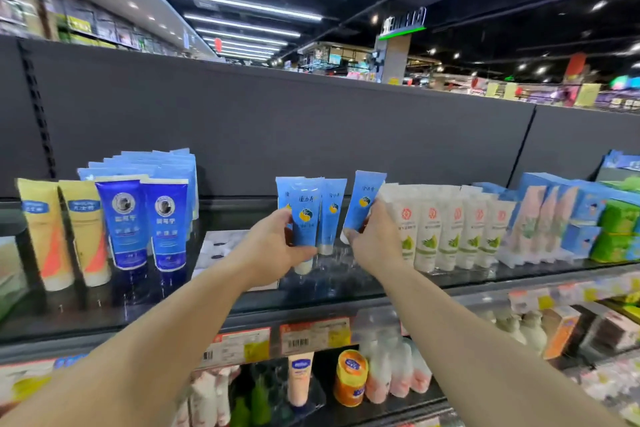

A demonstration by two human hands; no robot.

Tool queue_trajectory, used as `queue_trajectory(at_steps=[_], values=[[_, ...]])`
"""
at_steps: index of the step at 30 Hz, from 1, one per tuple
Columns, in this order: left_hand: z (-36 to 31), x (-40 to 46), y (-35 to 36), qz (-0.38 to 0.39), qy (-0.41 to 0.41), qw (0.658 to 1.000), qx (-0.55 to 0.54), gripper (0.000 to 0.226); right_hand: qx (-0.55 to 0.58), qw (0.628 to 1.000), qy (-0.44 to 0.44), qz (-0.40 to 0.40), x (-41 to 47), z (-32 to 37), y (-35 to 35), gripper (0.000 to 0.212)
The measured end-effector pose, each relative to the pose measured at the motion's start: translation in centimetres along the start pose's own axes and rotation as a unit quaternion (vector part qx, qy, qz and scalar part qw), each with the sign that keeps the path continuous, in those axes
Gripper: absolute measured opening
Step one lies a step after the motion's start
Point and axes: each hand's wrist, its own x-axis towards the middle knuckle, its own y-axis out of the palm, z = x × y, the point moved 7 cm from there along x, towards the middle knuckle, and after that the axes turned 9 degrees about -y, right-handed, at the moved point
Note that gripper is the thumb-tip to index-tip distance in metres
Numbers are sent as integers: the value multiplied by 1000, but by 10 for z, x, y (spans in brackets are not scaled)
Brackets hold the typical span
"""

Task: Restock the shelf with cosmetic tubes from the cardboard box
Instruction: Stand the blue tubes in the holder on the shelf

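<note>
On the shelf (346,291) before you, your left hand (273,246) holds a tube (306,215) left of the tube (363,204) in your right hand (374,243); more tubes (450,232) stand further right.

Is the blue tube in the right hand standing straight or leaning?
Leaning: the blue tube tilts rightward at its top in the right hand.

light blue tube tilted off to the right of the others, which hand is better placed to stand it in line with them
Right. The right hand already grips that tilted light blue tube, just beside the row. The left hand is occupied holding the front tube of the group.
</note>
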Motion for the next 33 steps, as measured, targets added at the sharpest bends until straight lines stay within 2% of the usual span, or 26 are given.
queue_trajectory(at_steps=[2, 5, 15, 21, 30, 33], values=[[3, 2, 5, 3, -12, 1000, -3, 32, -18, 1000, 1, -5, 6, -4, 2, 37], [8, 2, 8, -6, -31, 999, -9, 34, -57, 998, 4, -1, 13, -8, 5, 50], [6, -1, 8, -15, -41, 999, 0, 39, -56, 997, 6, 53, 21, -17, 22, 67], [10, 0, 9, -10, -42, 999, 2, 42, -29, 994, 38, 96, 20, -30, 34, 82], [9, 2, 9, -12, -33, 999, 6, 41, -20, 991, 80, 101, 14, -32, 30, 82], [7, 0, 8, -23, -25, 999, -7, 37, -34, 994, 79, 67, 7, -27, 19, 68]])
